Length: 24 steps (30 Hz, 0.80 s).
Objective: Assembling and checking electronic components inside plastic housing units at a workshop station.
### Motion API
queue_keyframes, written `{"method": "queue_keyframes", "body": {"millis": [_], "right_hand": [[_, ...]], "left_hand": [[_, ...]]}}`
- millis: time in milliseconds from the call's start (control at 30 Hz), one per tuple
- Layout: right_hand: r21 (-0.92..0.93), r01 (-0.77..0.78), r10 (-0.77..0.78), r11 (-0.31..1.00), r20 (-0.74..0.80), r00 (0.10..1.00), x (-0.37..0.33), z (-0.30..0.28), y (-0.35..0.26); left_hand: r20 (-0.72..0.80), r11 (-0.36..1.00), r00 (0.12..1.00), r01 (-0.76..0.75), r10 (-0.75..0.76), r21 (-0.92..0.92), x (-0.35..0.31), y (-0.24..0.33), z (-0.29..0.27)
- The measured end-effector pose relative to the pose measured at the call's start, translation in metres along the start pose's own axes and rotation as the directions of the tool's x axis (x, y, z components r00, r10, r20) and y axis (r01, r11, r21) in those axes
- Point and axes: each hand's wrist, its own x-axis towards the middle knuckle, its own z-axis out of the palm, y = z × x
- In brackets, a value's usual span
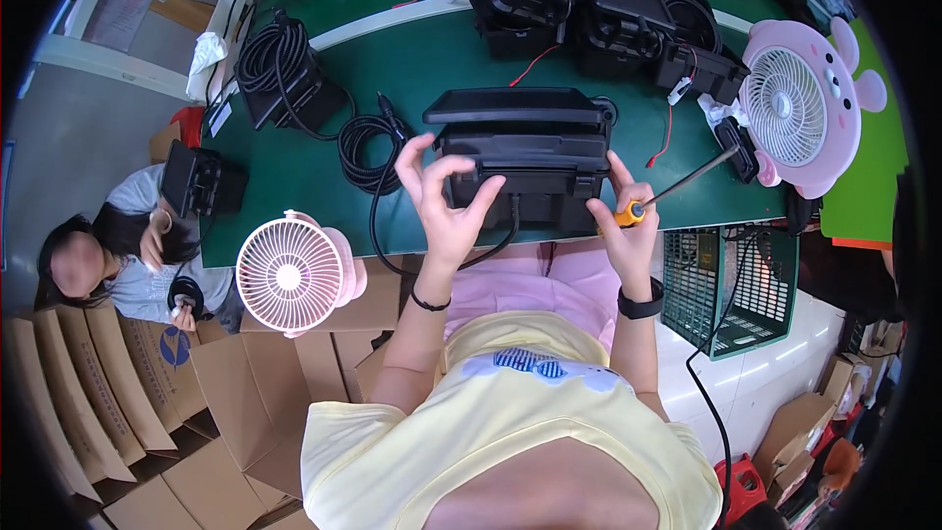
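Note:
A black plastic case sits at the near edge of the green table in front of me, its lid partly raised. My left hand is at the case's front left corner, thumb and fingers spread around the latch there; nothing is held in it. At the front right corner is my right hand, which holds a screwdriver by its yellow-orange handle. The metal shaft points up and to the right, away from the case, while the fingers rest along the case's right side. A black cable runs from the case's underside to a coil on its left.
More black cases stand at the back. A coiled cable lies on a case at left. Fans stand at both sides, one pink, one pale. A co-worker handles a case at left. Cartons and a green crate flank me.

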Motion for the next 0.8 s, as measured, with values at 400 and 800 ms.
{"method": "queue_keyframes", "body": {"millis": [400, 800], "right_hand": [[-0.397, 0.153, -0.214, 0.905, -0.113, 0.970, 0.016, 0.028, -0.033], [0.206, -0.028, 0.047, 0.978, -0.088, 0.995, 0.030, 0.027, -0.034]], "left_hand": [[-0.100, 0.995, 0.994, 0.045, -0.053, -0.089, 0.000, 0.009, 0.015], [-0.081, 0.966, 0.995, 0.032, -0.054, -0.256, -0.008, 0.007, 0.021]]}}
